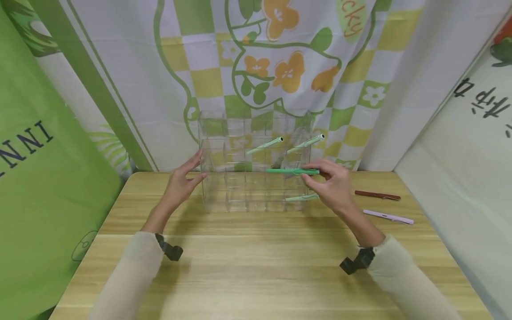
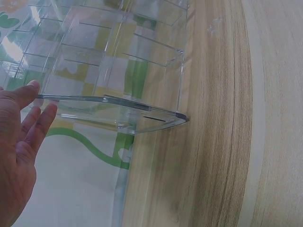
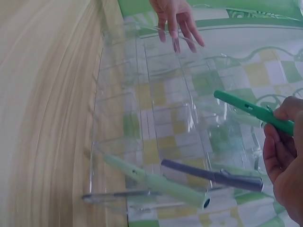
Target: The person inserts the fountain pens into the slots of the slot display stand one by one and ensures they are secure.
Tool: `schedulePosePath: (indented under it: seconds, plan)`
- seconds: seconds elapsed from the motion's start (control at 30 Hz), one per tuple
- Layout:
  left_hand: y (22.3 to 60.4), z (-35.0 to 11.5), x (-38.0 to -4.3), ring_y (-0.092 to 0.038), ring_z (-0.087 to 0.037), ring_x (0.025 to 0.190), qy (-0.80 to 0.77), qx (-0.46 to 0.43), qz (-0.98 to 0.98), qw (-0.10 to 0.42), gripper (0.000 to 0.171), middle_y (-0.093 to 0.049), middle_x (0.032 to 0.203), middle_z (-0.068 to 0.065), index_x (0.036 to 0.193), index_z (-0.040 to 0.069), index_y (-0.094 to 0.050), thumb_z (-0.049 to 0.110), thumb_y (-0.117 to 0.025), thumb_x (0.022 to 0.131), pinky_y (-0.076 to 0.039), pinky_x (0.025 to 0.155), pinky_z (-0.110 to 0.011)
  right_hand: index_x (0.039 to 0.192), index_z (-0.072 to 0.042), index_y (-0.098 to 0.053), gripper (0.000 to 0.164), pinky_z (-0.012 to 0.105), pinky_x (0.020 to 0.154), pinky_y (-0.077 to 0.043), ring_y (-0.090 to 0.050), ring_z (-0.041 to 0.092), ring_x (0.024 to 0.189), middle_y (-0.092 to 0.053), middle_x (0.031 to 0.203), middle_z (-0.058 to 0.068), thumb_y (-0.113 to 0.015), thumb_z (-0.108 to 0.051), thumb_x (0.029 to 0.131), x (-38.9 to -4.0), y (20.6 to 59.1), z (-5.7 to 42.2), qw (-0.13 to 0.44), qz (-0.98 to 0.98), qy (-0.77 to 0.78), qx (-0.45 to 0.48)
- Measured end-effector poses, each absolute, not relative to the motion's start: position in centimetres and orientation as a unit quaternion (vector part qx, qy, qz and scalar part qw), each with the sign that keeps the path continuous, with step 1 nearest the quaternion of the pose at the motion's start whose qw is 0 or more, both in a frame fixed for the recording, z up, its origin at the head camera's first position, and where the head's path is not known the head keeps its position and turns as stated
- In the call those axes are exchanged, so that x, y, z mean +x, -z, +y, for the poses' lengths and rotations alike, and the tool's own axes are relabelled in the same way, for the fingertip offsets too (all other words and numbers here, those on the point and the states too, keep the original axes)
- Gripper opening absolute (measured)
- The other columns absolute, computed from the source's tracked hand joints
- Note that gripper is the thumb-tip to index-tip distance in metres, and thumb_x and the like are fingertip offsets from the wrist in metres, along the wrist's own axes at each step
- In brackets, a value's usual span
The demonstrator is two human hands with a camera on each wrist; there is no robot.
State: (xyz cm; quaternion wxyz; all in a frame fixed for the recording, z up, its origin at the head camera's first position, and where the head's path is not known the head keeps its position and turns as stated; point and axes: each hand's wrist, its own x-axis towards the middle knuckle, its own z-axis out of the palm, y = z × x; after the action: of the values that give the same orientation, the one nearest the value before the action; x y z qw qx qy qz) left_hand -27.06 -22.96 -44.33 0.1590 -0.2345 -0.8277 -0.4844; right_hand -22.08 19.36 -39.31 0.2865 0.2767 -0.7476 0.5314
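A clear, many-compartment organizer rack stands upright on the table. At its left side, my left hand pinches the side panel, thumb on one face and fingers on the other. My right hand pinches a green pen by one end, its other end pointing left in front of the rack. Two pale green pens stick out of upper compartments. Another pale green pen sits low on the right. A dark greyish-purple pen projects nearby in the right wrist view, mostly hidden in the head view.
To the right of the rack, a brown pen and a lavender pen lie on the wooden table. A patterned curtain hangs right behind the rack. Green cloth borders the left side.
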Motion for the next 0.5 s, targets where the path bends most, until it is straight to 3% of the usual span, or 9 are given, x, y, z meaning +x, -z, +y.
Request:
schedulePosePath:
  seconds: [0.3, 0.5]
  plan:
    - [43.7, -22.3, -26.6, -0.056, -0.058, 0.131, 0.47, -0.227, -0.835, 0.175, 0.069, -0.038, 0.163, -0.027, 0.155, -0.009, -0.044, -0.017, -0.071, 0.092, -0.061, 0.088, -0.04, 0.102, 0.003, -0.081, 0.015, 0.01, 0.083, -0.061, -0.069, 0.012, 0.087, -0.077, 0.094, 0.016, -0.08, 0.009, 0.088, -22.8, 39.2, 17.5, 0.265, -0.783, -0.509, 0.24]
    - [44.4, -22.8, -27.1, -0.059, -0.053, 0.131, 0.467, -0.233, -0.834, 0.178, 0.071, -0.04, 0.164, -0.019, 0.157, -0.002, -0.045, -0.012, -0.074, 0.093, -0.063, 0.087, -0.037, 0.101, 0.005, -0.081, 0.015, 0.009, 0.08, -0.06, -0.072, 0.027, 0.084, -0.077, 0.094, 0.016, -0.082, 0.009, 0.087, -23.5, 39.6, 16.5, 0.268, -0.784, -0.505, 0.241]
